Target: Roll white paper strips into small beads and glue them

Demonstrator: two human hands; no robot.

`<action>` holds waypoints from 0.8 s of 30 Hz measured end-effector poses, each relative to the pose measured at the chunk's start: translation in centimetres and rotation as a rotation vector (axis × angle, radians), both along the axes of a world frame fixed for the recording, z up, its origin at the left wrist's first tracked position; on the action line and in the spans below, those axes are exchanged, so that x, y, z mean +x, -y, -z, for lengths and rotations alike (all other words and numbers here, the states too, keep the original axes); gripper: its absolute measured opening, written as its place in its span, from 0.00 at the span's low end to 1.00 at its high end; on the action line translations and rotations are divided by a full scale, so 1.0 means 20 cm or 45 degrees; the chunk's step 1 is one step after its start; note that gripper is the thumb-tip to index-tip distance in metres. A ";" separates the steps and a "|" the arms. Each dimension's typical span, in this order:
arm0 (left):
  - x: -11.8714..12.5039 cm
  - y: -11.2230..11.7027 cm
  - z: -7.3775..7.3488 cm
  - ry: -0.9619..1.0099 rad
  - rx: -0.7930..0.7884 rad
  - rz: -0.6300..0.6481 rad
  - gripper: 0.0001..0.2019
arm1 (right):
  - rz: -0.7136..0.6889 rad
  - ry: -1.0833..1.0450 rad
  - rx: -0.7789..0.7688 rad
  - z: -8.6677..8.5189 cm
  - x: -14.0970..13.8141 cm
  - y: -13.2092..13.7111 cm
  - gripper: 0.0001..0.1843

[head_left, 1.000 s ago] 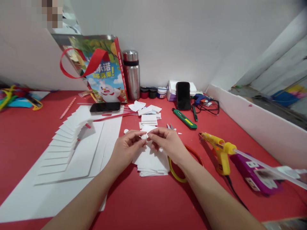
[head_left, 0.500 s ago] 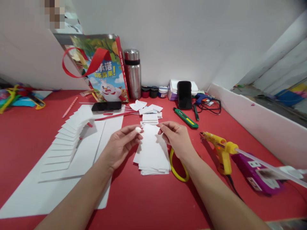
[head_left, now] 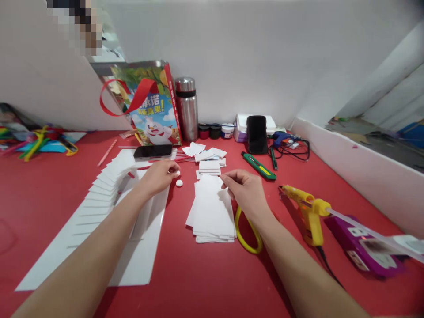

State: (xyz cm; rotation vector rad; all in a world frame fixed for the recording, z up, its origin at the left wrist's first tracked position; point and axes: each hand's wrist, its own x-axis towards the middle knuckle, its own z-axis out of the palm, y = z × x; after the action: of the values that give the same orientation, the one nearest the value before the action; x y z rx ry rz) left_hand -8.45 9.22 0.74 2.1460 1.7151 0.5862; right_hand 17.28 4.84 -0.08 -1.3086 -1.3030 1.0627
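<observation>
My left hand [head_left: 162, 174] is over the right edge of the white board, its fingers closed around a small white lump [head_left: 178, 173]. Just below the fingertips, a second white lump [head_left: 179, 183] rests on the red table. My right hand [head_left: 245, 190] hovers at the upper right of a stack of white paper strips [head_left: 213, 212]. Its thumb and forefinger are pinched together; whatever is between them is too small to make out. Beyond the stack lie shorter white pieces [head_left: 209, 166]. Under my right wrist curves a yellow scissors handle [head_left: 247, 234].
Fanned white strips [head_left: 96, 201] stand on the white board [head_left: 139, 269] at left. To the right are a yellow glue gun [head_left: 304, 207], a purple power strip [head_left: 364, 251] and a green cutter [head_left: 258, 165]. A phone [head_left: 152, 151], gift bag [head_left: 154, 110] and steel flask [head_left: 188, 110] stand behind.
My left hand has moved left and away from me, off the paper stack. A white lump now shows on the table below it. My right hand stays nearly in place.
</observation>
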 end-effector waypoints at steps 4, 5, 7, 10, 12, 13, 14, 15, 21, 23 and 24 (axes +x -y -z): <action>-0.02 -0.04 0.06 -0.015 -0.058 0.067 0.09 | -0.017 -0.048 0.004 0.00 0.01 -0.01 0.11; -0.03 -0.04 0.06 -0.016 -0.067 0.079 0.10 | -0.023 -0.051 0.009 0.00 0.00 -0.01 0.11; -0.05 -0.03 0.07 -0.013 -0.083 0.101 0.11 | -0.033 -0.045 0.014 0.00 0.00 -0.01 0.11; -0.07 -0.03 0.07 0.001 -0.103 0.113 0.12 | -0.031 -0.042 0.012 0.00 0.00 -0.01 0.11; -0.08 -0.02 0.06 0.012 -0.122 0.101 0.13 | -0.022 -0.041 0.014 0.00 0.00 -0.01 0.11; -0.09 -0.02 0.06 0.018 -0.131 0.091 0.14 | -0.019 -0.034 0.013 0.00 0.00 -0.01 0.11; -0.09 -0.02 0.05 0.024 -0.141 0.083 0.14 | -0.018 -0.024 0.011 0.00 0.00 -0.01 0.11; -0.08 -0.01 0.05 0.030 -0.149 0.075 0.14 | -0.019 -0.013 0.010 0.00 0.01 -0.01 0.11; -0.06 0.00 0.05 0.056 -0.124 0.036 0.11 | -0.033 -0.015 0.020 0.02 0.01 -0.02 0.11; -0.06 0.01 0.05 0.068 -0.107 0.021 0.11 | -0.040 -0.021 0.022 0.02 0.01 -0.02 0.11; -0.06 0.01 0.05 0.072 -0.096 0.012 0.11 | -0.043 -0.023 0.023 0.02 0.00 -0.02 0.10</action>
State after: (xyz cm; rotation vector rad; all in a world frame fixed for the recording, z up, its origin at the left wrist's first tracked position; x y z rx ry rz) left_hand -9.63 9.01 -0.33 2.0651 1.6697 0.5655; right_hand 17.36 5.24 -0.50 -1.2651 -1.3226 1.0814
